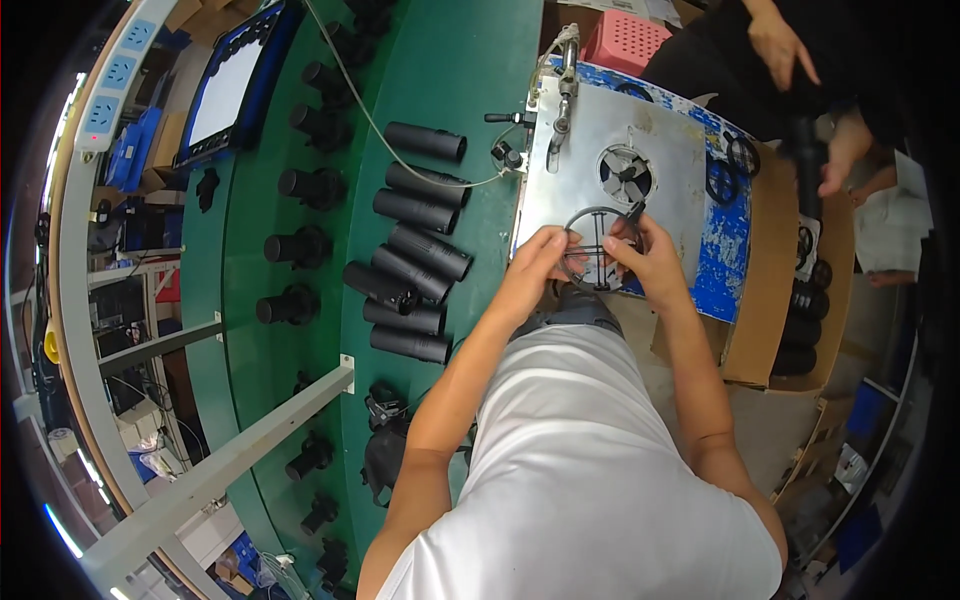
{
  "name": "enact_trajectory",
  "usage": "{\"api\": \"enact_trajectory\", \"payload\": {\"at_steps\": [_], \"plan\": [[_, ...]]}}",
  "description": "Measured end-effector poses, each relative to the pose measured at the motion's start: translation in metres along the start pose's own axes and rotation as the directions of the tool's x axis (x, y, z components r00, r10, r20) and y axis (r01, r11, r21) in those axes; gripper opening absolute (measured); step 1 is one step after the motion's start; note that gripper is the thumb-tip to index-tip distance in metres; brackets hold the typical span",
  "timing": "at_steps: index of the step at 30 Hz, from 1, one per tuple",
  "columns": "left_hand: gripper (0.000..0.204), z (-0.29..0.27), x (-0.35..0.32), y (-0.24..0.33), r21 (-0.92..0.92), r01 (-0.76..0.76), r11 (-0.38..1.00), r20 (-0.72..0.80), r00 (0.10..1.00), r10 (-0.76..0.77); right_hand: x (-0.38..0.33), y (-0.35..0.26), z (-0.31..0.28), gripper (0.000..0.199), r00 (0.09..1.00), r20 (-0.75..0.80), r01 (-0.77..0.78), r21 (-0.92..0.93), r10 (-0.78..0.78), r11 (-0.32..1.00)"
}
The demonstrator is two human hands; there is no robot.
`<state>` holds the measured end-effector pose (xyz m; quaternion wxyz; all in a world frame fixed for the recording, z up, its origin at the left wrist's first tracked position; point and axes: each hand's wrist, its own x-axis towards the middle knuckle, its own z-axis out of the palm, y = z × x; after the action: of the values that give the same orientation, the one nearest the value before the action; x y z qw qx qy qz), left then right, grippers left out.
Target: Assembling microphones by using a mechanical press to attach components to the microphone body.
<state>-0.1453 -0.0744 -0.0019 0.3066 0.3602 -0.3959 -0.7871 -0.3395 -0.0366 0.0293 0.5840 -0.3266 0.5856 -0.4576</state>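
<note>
A thin black ring with crossed bars [598, 212] is held up in front of my body, over the near edge of a metal plate [672, 150]. My left hand [538, 262] pinches its left rim, and my right hand [652, 258] grips the right side with the thumb over it. A short dark piece [636, 212] shows at my right fingertips; I cannot tell whether it belongs to the ring. Just beyond the ring, a round metal jaw fixture [626, 174] is set in the plate. Behind it on the left stands a metal clamp with a rod [563, 105].
Several black tubes [425, 208] lie on the green bench [490, 235] to my left, with black flanged parts [297, 247] farther left. Black rings [722, 180] rest on the blue worn board. A cardboard box [765, 290] stands right. Another person's hand [848, 150] holds a black tube.
</note>
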Motion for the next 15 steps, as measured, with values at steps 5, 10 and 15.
{"api": "enact_trajectory", "payload": {"at_steps": [5, 10, 15], "plan": [[0.038, 0.023, 0.014, 0.006, 0.144, -0.074, 0.987, -0.072, 0.994, 0.085, 0.000, 0.000, 0.010, 0.032, 0.998, 0.047, 0.037, 0.106, -0.042, 0.994], [0.038, 0.031, 0.022, 0.002, 0.128, -0.127, 0.984, -0.094, 0.986, 0.139, -0.003, -0.001, 0.013, 0.036, 1.000, 0.000, 0.013, 0.316, -0.014, 0.949], [0.027, 0.042, 0.030, -0.003, 0.342, -0.287, 0.895, -0.021, 0.950, 0.313, 0.004, 0.014, 0.001, 0.032, 0.991, -0.127, 0.016, 0.405, 0.039, 0.914]]}}
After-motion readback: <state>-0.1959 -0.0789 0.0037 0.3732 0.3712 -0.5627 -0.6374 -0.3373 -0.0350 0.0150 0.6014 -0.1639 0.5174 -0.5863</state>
